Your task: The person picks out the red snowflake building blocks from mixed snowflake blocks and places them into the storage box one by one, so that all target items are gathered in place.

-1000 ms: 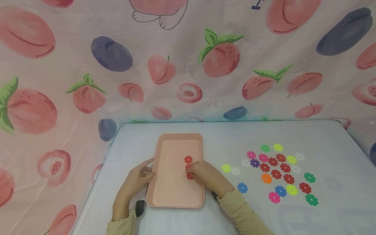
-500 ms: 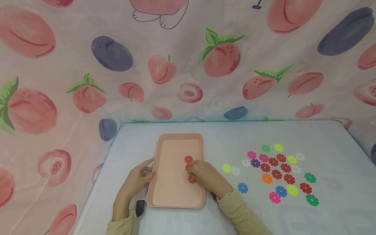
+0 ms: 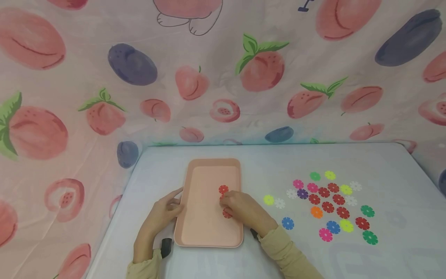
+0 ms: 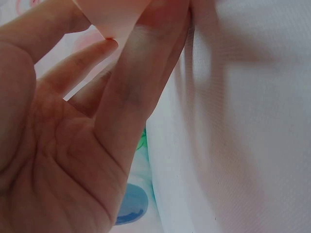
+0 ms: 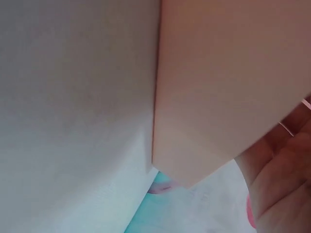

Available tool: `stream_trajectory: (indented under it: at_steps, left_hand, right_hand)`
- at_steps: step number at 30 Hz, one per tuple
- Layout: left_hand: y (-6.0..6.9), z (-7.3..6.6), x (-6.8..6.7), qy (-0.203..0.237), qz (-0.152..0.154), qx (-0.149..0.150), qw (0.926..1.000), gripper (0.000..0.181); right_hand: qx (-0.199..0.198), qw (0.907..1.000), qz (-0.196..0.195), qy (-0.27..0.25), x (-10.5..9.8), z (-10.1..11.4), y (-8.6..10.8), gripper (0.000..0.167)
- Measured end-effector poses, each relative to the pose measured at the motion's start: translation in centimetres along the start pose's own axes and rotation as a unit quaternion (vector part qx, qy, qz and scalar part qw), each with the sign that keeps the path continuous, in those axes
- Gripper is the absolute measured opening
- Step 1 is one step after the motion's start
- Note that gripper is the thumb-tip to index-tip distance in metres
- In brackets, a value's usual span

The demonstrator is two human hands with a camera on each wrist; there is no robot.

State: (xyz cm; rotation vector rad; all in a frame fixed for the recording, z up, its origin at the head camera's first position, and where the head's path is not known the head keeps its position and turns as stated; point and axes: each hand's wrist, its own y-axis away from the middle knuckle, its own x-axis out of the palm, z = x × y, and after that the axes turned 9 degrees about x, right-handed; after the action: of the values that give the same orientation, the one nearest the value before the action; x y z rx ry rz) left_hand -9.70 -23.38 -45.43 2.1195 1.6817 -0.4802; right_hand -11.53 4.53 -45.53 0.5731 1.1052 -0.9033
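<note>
A shallow peach-coloured tray (image 3: pixel 200 228) lies on the table. Near its right wall is a column of red notched plastic discs (image 3: pixel 223 189), another red disc (image 3: pixel 227 213) showing below. My right hand (image 3: pixel 245 209) reaches over the tray's right wall, fingers curled down on a red disc between these; its fingertips and most of that disc are hidden. In the right wrist view the tray's outer wall (image 5: pixel 218 87) covers the fingers. My left hand (image 3: pixel 160 215) rests against the tray's left wall with fairly straight fingers, and the left wrist view shows its fingers (image 4: pixel 129 92) touching the tray.
Many loose notched discs lie flat right of the tray: red (image 3: pixel 328 207), orange (image 3: pixel 316 212), green (image 3: pixel 370 237), pink, blue, yellow, white and purple. A yellow disc (image 3: pixel 268 200) and a blue disc (image 3: pixel 287 223) lie nearer the tray. A fruit-print cloth (image 3: pixel 223 69) hangs behind the table.
The lowest red disc in the tray has slid slightly down and right since a second ago. My right hand has barely shifted; my left hand stays in place.
</note>
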Motion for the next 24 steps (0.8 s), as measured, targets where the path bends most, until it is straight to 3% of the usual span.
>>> stream_trajectory:
  at_steps: [7, 24]
  left_hand:
    - [0.0, 0.0, -0.1, 0.013, 0.005, 0.003, 0.9999, 0.060]
    - [-0.2, 0.2, 0.1, 0.000, 0.002, -0.009, 1.0000, 0.061]
  right_hand:
    - [-0.002, 0.9999, -0.013, -0.008, -0.6, -0.2, 0.6, 0.026]
    - [-0.029, 0.9984, -0.049, 0.005, -2.9, -1.1, 2.4, 0.018]
